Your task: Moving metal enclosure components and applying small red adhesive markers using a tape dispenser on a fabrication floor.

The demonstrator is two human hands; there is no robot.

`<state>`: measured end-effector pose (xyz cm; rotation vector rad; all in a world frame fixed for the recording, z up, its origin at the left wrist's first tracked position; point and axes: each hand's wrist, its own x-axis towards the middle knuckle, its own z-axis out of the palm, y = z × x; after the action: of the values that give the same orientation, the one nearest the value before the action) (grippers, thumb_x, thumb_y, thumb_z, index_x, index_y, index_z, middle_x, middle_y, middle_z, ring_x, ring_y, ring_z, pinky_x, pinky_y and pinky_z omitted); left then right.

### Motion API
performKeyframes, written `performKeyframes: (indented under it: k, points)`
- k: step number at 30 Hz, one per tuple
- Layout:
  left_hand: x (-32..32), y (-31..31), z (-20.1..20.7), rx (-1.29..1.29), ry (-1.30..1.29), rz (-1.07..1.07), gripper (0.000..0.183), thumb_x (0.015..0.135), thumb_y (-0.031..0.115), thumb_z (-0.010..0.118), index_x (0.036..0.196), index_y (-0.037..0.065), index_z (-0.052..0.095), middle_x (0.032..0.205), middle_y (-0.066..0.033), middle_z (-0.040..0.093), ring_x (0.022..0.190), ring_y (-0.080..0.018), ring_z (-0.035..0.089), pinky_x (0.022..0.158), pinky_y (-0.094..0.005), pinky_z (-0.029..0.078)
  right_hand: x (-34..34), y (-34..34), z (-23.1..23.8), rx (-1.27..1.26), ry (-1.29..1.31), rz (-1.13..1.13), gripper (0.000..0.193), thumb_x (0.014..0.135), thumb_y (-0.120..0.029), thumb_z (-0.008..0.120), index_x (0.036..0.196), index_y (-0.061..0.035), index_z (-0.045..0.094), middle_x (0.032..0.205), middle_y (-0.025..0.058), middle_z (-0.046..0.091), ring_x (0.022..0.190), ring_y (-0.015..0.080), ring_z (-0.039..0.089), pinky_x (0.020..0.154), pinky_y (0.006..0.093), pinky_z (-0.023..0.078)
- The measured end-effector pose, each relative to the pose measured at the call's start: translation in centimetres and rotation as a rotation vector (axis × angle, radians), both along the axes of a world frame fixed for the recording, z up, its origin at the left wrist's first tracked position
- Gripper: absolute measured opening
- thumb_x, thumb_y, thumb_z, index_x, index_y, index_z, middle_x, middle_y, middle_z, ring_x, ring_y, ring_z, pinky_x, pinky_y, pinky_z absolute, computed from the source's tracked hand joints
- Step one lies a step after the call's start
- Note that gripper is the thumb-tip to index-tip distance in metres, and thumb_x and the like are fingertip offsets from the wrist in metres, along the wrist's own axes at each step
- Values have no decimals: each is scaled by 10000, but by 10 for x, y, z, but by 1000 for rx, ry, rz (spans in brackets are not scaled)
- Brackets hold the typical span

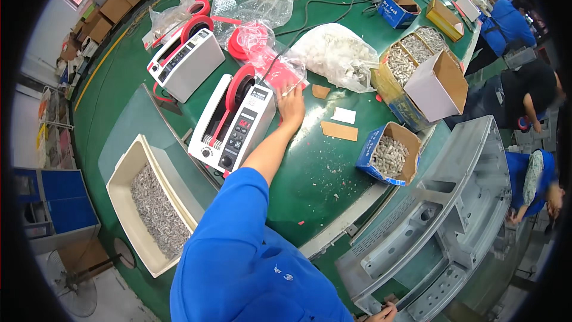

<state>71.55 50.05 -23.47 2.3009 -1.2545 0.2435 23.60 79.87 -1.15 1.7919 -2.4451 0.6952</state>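
Observation:
My left hand point(291, 107) reaches across the green table with its fingers stretched out. Its fingertips rest on red, plastic-wrapped material point(280, 76) behind the nearer tape dispenser point(233, 128). That white dispenser carries a roll of red tape and has a lit display. A second white tape dispenser point(189, 62) stands to its left. At the lower edge, my right hand point(383, 313) is closed on the rim of a large grey plastic panel point(411, 226), which slants up beside the table at my right. Part of this hand is cut off by the picture's edge.
A cream bin point(126, 203) of small metallic parts stands at left. A blue carton point(370, 150) of similar parts sits near the right table edge, with larger cartons point(438, 86) behind. A white plastic bag point(336, 53) and black cable point(307, 15) lie farther back. Co-workers point(506, 27) are at right.

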Motion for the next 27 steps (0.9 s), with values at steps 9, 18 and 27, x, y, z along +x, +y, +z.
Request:
performKeyframes:
  k: [9,18,27]
  points:
    - [26,-10,8,72,17,35,349,723,356,584,1005,153,616,1141,-45,515,1059,-256,438,872,-421,316,-5,1,-3,-10,47,25,229,861,-119,417,794,-7,605,721,152,574,661,301,533,614,359,430]
    - [40,-17,1,-17,-156,-77,48,648,76,525,649,71,572,716,-95,595,724,-268,575,657,-408,424,-8,0,-2,11,84,23,254,865,-132,401,791,-5,608,722,161,571,670,311,533,623,375,427]
    - [19,0,22,-183,52,-109,56,624,56,541,573,81,541,647,-83,567,642,-280,551,587,-399,419,-6,2,0,36,68,12,253,861,-130,402,801,-6,614,729,164,575,671,309,536,627,377,428]
